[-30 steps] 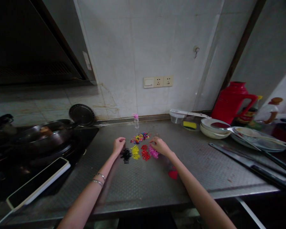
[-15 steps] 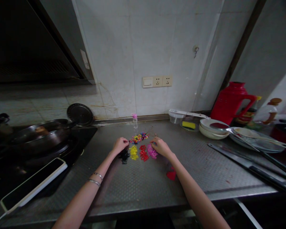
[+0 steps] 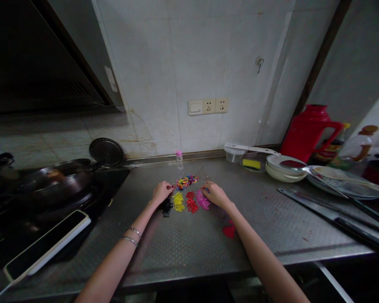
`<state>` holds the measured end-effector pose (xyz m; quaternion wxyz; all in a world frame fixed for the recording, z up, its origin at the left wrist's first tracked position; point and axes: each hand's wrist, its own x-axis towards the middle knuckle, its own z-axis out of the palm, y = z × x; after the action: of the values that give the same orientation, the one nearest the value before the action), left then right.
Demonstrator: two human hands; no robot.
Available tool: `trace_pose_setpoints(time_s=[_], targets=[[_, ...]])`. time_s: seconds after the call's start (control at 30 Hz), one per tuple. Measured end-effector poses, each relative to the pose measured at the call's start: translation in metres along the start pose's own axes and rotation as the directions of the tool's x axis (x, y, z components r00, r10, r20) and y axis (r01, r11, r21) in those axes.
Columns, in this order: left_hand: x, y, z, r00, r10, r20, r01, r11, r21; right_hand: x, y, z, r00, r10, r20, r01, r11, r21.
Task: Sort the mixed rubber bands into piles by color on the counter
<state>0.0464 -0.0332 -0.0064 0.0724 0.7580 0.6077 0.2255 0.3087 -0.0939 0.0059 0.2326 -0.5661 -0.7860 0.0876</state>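
Small coloured pieces that look like rubber bands lie on the metal counter. A mixed pile (image 3: 187,181) sits at the back, with black (image 3: 167,207), yellow (image 3: 178,202), red (image 3: 191,203) and pink (image 3: 203,200) piles in front of it. My left hand (image 3: 162,192) is at the mixed pile's left edge, above the black pile, its fingertips pinched together. Just right of the mixed pile, behind the pink one, my right hand (image 3: 214,193) has its fingers closed; a tiny bluish bit shows at the fingertips. Whatever either pinch holds is too small to make out.
A small clear bottle with a pink cap (image 3: 179,160) stands behind the piles. On the left are a pan (image 3: 53,181) on the stove and a phone (image 3: 47,242). Bowls (image 3: 284,173), a knife (image 3: 322,212) and a red flask (image 3: 309,132) stand right. A red heart-shaped piece (image 3: 228,231) lies by my right forearm.
The view has shifted slightly. My left fingertips have come a little closer to the mixed pile. My right hand stays near the pink pile with hardly any change.
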Motion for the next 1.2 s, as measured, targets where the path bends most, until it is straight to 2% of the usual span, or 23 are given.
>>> trace_pose_setpoints(time_s=[0.2, 0.47, 0.57, 0.7, 1.0, 1.2], targets=[[0.001, 0.0, 0.002, 1.0, 0.018, -0.001, -0.018, 0.999, 0.031, -0.001, 0.001, 0.001, 1.0, -0.027, -0.008, 0.027, 1.0, -0.012], [-0.001, -0.018, -0.002, 0.998, 0.062, -0.033, -0.066, 0.992, -0.105, 0.0, 0.003, 0.002, 1.0, -0.016, 0.007, 0.016, 0.999, -0.042], [-0.006, -0.025, -0.008, 0.994, 0.102, 0.03, -0.094, 0.977, -0.191, 0.0, 0.004, 0.003, 1.0, -0.017, 0.005, 0.017, 0.999, -0.037], [-0.014, -0.03, -0.019, 0.986, 0.105, 0.127, -0.068, 0.96, -0.272, 0.0, 0.005, 0.005, 1.0, -0.015, -0.001, 0.015, 0.999, -0.035], [-0.025, -0.033, -0.027, 0.966, 0.106, 0.237, -0.029, 0.951, -0.308, 0.001, 0.005, 0.004, 0.999, -0.034, -0.01, 0.034, 0.999, -0.027], [-0.026, -0.036, -0.031, 0.962, 0.114, 0.248, -0.023, 0.939, -0.343, -0.002, 0.0, -0.001, 1.0, -0.02, 0.002, 0.02, 0.999, -0.037]])
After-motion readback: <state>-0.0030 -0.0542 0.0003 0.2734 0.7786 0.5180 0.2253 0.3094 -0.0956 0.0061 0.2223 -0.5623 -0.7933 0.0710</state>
